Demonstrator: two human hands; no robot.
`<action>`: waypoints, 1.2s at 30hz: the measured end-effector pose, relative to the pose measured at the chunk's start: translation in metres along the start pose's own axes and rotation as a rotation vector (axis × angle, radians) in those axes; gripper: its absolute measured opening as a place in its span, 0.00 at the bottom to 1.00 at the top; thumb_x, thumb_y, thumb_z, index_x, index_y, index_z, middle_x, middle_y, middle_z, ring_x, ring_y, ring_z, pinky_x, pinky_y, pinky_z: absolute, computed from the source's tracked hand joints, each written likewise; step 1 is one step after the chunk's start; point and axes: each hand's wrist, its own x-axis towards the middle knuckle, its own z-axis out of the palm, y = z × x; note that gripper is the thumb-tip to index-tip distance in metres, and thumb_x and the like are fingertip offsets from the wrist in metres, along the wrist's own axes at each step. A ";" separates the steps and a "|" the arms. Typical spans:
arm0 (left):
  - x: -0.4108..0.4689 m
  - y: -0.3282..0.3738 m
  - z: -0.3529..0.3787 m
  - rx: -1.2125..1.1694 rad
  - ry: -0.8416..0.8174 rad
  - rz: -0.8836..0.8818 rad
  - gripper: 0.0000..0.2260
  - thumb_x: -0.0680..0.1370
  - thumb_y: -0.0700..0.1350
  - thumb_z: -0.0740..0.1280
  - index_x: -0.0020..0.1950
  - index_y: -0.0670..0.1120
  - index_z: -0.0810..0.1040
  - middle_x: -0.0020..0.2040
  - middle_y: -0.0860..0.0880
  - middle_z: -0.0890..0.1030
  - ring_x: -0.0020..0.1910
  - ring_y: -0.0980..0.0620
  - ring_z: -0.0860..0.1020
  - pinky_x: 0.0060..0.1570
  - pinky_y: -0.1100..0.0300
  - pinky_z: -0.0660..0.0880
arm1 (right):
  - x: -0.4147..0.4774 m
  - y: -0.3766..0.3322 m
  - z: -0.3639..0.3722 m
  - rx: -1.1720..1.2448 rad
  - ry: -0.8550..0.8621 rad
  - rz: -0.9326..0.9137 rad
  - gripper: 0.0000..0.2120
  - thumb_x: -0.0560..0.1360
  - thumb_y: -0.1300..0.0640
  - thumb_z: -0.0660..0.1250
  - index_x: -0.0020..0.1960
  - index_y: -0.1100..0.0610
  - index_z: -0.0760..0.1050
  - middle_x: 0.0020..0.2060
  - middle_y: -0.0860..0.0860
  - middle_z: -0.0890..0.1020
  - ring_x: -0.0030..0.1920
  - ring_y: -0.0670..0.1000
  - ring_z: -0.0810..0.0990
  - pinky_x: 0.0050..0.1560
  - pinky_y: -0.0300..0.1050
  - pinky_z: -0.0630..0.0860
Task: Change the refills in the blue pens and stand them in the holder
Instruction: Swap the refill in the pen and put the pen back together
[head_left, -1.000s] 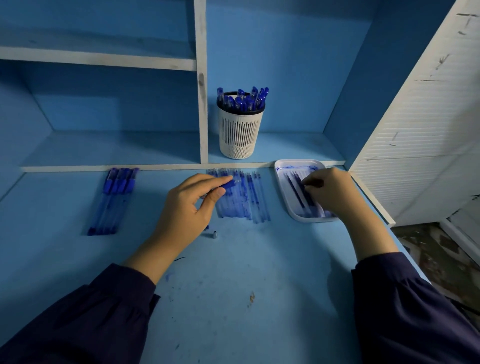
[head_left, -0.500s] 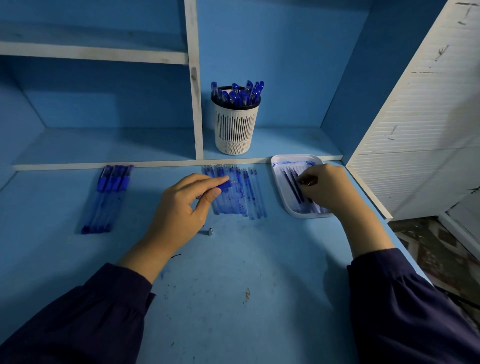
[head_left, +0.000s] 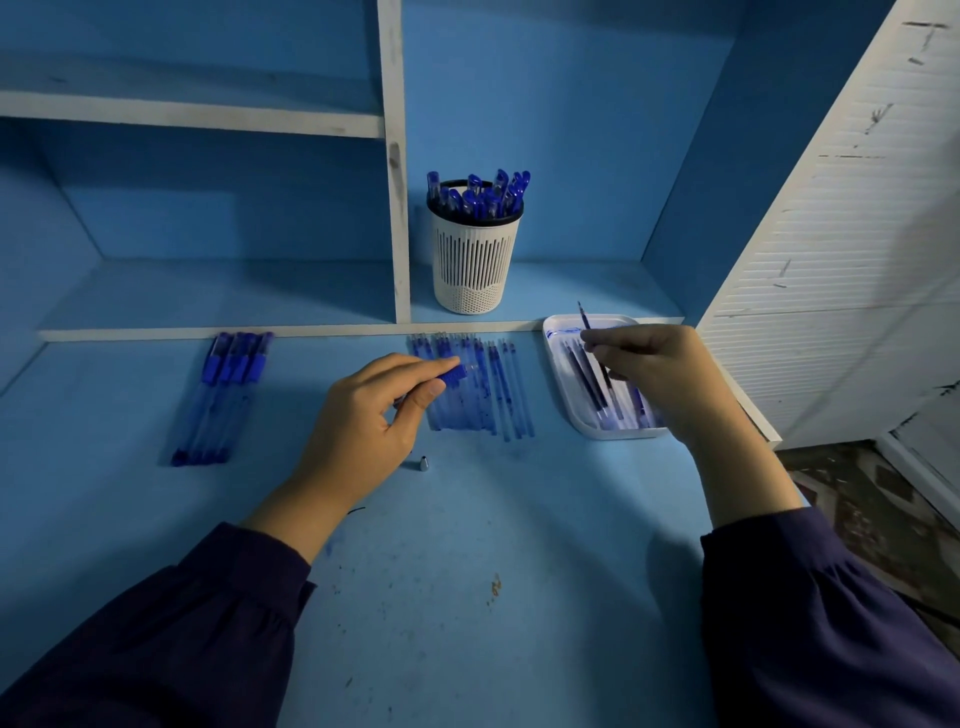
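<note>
Right hand (head_left: 655, 375) pinches refill (head_left: 585, 318), tip toward frame top — left hand (head_left: 363, 415) grips pen barrel (head_left: 453, 375) just left, end pointing right.

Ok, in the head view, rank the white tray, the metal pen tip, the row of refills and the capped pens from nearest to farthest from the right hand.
1. White tray, directly under the right hand.
2. Row of refills, just left of the tray.
3. Metal pen tip, further left, mid-desk.
4. Capped pens, far left.
</note>
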 end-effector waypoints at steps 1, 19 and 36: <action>0.000 0.001 -0.001 -0.004 -0.001 0.002 0.12 0.81 0.44 0.65 0.62 0.43 0.81 0.48 0.53 0.81 0.41 0.53 0.79 0.43 0.58 0.78 | -0.003 -0.003 0.004 0.098 -0.019 0.001 0.10 0.75 0.65 0.69 0.50 0.53 0.84 0.46 0.55 0.86 0.41 0.47 0.81 0.51 0.39 0.79; -0.001 0.001 -0.001 -0.024 0.008 0.032 0.12 0.81 0.44 0.65 0.62 0.42 0.81 0.49 0.51 0.81 0.41 0.54 0.79 0.42 0.58 0.78 | -0.026 -0.018 0.072 0.769 0.196 0.022 0.07 0.72 0.68 0.71 0.41 0.58 0.78 0.35 0.52 0.81 0.39 0.49 0.78 0.41 0.38 0.76; -0.001 0.001 -0.002 -0.023 0.010 0.019 0.12 0.81 0.44 0.65 0.62 0.42 0.81 0.48 0.49 0.82 0.39 0.50 0.80 0.40 0.54 0.78 | -0.027 -0.018 0.072 0.787 0.215 0.041 0.06 0.72 0.69 0.71 0.42 0.59 0.78 0.37 0.53 0.81 0.40 0.49 0.79 0.40 0.37 0.76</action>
